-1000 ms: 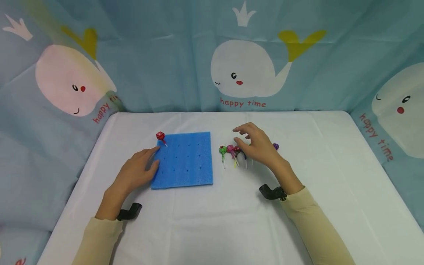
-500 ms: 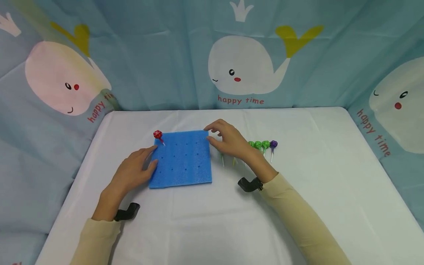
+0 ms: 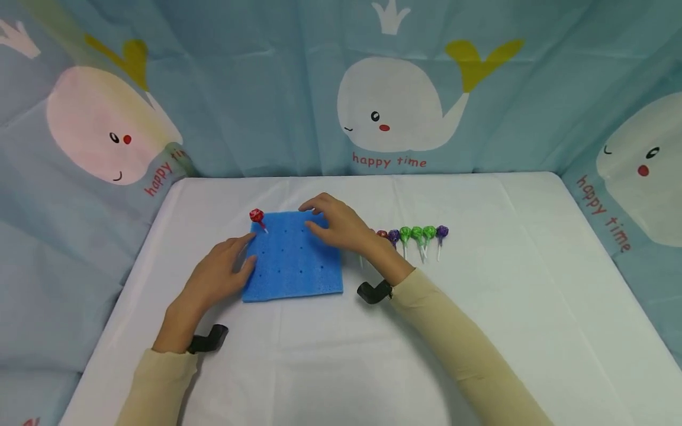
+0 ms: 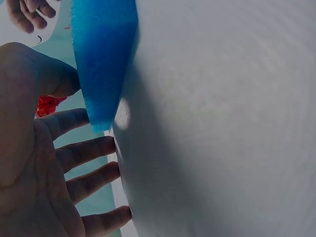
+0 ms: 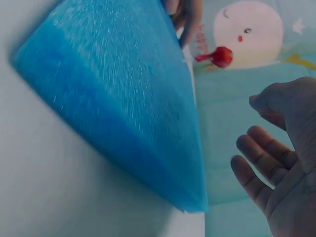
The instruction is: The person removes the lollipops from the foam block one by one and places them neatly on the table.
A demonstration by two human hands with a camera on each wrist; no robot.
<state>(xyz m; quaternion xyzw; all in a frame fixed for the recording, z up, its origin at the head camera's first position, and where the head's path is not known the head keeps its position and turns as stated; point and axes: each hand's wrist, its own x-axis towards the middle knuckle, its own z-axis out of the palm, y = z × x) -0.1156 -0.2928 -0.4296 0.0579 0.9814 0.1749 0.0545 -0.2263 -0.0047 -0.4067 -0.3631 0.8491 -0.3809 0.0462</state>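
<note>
A thick blue foam board (image 3: 282,281) with rows of small holes lies on the table. One red lollipop (image 3: 257,215) stands by its stick in the far left corner, head up. My left hand (image 3: 215,272) rests at the board's left edge; in the left wrist view its thumb and index finger (image 4: 69,122) touch the foam (image 4: 104,54), the other fingers spread along the tabletop. Over the board's far right part is my right hand (image 3: 341,225), fingers loosely bent. The right wrist view shows nothing between its fingers (image 5: 254,180) and thumb, apart from the foam.
Right of the board, several lollipops lie in a row, among them a green lollipop (image 3: 405,233) and a purple lollipop (image 3: 441,232); my right forearm hides the row's left end. A whale-print curtain (image 3: 266,118) hangs behind the white table (image 3: 319,367).
My right hand has moved left from above the lollipop row to over the foam board, uncovering the row's right part. The left hand stays at the board's edge, and the red lollipop still stands.
</note>
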